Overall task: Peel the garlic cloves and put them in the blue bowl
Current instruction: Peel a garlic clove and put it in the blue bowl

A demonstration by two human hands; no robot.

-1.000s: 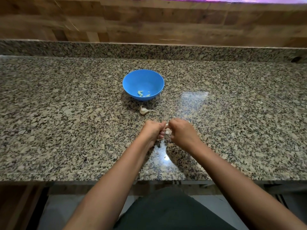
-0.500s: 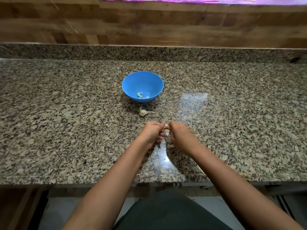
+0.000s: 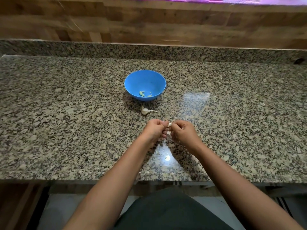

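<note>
Pinching a small white garlic clove (image 3: 169,125) together, left hand (image 3: 155,129) and right hand (image 3: 183,132) meet (likely for peeling leverage); the round blue plastic bowl (image 3: 146,80) sits beyond them.

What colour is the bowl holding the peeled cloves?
Plain blue, inside and out; the bowl shows best in the head view, the only one.
</note>
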